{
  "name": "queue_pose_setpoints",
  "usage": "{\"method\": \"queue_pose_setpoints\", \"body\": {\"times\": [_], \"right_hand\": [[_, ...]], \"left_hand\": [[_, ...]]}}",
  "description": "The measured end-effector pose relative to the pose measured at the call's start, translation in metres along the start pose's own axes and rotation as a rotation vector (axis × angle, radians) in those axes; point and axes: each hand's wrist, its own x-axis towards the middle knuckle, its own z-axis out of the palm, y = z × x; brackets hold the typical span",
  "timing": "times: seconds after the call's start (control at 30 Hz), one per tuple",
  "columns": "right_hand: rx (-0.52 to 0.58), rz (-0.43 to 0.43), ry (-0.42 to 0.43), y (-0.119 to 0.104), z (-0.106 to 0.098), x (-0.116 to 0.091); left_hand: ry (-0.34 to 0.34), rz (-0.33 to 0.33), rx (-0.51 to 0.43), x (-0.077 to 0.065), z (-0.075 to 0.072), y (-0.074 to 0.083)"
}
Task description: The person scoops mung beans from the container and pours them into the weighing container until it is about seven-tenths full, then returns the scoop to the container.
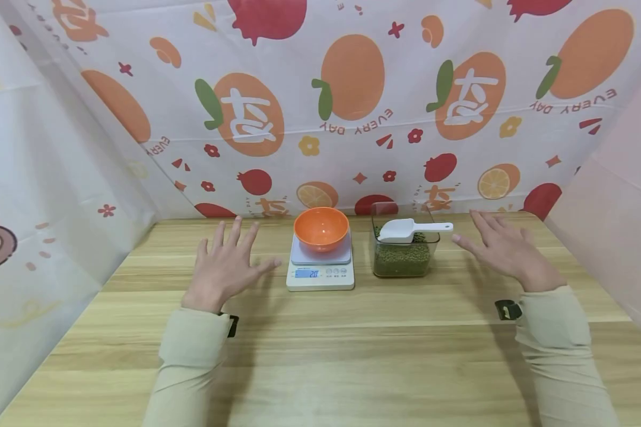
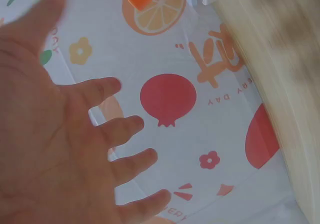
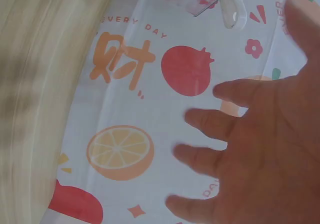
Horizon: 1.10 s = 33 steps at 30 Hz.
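Note:
My left hand [image 1: 225, 270] is spread over the table to the left of a white kitchen scale [image 1: 320, 281], fingers straight and holding nothing. On the scale sits an orange bowl [image 1: 321, 230]; the lit display [image 1: 307, 274] appears to read 2.0. To the scale's right stands a clear container [image 1: 402, 273] with green beans [image 1: 403, 258] inside. A white scoop [image 1: 400, 230] lies across its top, handle pointing right. My right hand [image 1: 504, 249] is spread just right of that handle, thumb toward it, with nothing in its grasp. In the right wrist view the scoop's handle [image 3: 233, 11] shows near the top edge.
A wooden table [image 1: 320, 367] bears everything. Close behind the scale and container hangs a white cloth [image 1: 294, 148] printed with fruit. Another cloth hangs on the left [image 1: 59, 178], and a pale pink panel [image 1: 619, 219] borders the right side.

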Motion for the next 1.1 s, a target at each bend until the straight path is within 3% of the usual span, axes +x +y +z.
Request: {"method": "queue_pose_setpoints", "body": {"times": [0.2,0.33,0.6,0.77,1.1], "right_hand": [[-0.025,-0.128,0.213,-0.001,-0.003,0.001],[-0.039,-0.161,0.325,-0.002,-0.004,0.003],[-0.051,-0.194,0.366,-0.009,-0.006,0.009],[-0.046,-0.236,0.408,-0.010,-0.007,0.012],[-0.070,-0.295,0.461,-0.017,-0.009,0.017]], "left_hand": [[0.166,0.049,0.016,0.005,0.002,0.002],[0.209,0.072,-0.021,0.008,0.003,0.005],[0.102,0.095,-0.092,0.016,0.008,0.010],[0.073,0.095,-0.094,0.019,0.011,0.011],[0.008,0.186,-0.116,0.024,0.015,0.019]]}}
